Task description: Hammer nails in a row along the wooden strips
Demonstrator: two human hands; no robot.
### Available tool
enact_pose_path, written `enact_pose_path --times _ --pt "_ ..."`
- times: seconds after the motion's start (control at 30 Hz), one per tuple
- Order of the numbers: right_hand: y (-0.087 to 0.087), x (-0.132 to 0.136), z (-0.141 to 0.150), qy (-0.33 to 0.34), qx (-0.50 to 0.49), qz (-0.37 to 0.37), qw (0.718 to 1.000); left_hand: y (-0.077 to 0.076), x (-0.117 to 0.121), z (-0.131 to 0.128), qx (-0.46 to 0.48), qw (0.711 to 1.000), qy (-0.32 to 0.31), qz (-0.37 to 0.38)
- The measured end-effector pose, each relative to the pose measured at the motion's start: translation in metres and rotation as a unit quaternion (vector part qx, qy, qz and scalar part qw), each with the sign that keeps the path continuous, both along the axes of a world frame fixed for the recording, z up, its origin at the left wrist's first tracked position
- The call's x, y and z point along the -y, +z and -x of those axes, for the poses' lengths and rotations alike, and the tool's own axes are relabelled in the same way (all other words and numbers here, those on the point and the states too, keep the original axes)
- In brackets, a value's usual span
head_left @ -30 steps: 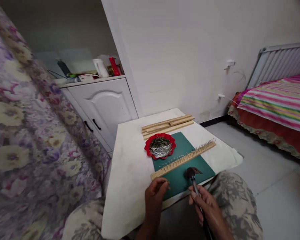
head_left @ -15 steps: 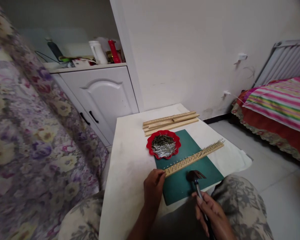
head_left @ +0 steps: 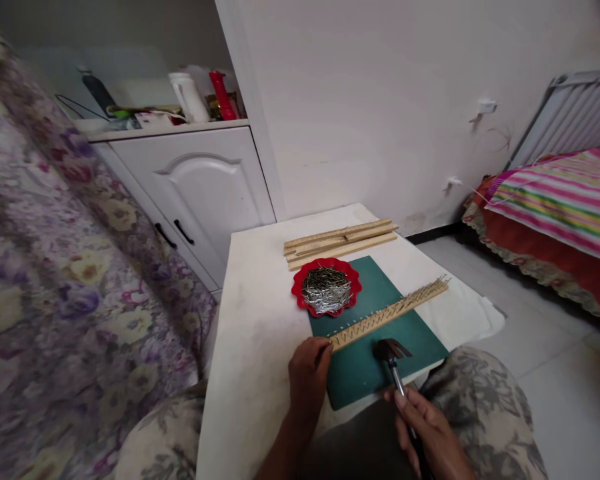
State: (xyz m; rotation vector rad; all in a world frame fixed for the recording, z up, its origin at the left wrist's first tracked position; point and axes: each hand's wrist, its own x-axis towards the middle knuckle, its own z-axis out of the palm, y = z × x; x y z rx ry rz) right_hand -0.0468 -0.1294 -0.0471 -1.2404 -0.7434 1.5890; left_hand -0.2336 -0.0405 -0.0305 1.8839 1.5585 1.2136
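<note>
A wooden strip (head_left: pixel 375 322) studded with many upright and leaning nails lies slantwise across a green mat (head_left: pixel 365 377). At its left end my left hand (head_left: pixel 310 367) is closed, thumb and fingertips pinched together at the wood; what sits between them is too small to make out. My right hand (head_left: pixel 425 423) is wrapped around the handle of a claw hammer (head_left: pixel 393 360), whose dark head is over the mat on the near side of the strip. Behind the strip, a red scalloped dish (head_left: pixel 296 285) holds a heap of loose nails (head_left: pixel 327 290).
Several bare wooden strips (head_left: pixel 340 243) lie at the back of the cloth-covered table (head_left: pixel 255 333). A white cabinet (head_left: pixel 205 187) and a flowered curtain (head_left: pixel 95 280) stand to the left. On the right is a bed (head_left: pixel 570 200) with a striped cover. My knees flank the table's front.
The view has shifted very slightly. Both hands, the hammer and the nailed strip keep nearly the same positions.
</note>
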Motion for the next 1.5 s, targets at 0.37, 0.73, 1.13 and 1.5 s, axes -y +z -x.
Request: enact_pose_path --times 0.37,0.73,1.13,1.5 --pt "0.028 0.007 0.002 0.026 0.077 -0.047 0.996 -0.002 -0.002 -0.002 -0.017 1.000 -0.018 -0.018" --pt "0.074 -0.014 0.030 0.148 0.117 -0.105 0.977 -0.001 -0.001 -0.003 0.001 1.000 -0.026 -0.012" --pt "0.072 -0.019 0.037 0.166 0.147 -0.107 0.969 0.001 -0.001 -0.003 -0.002 1.000 -0.023 -0.003" --pt "0.045 -0.002 0.027 0.140 0.143 -0.086 0.976 0.005 0.005 0.003 0.022 0.999 -0.037 -0.014"
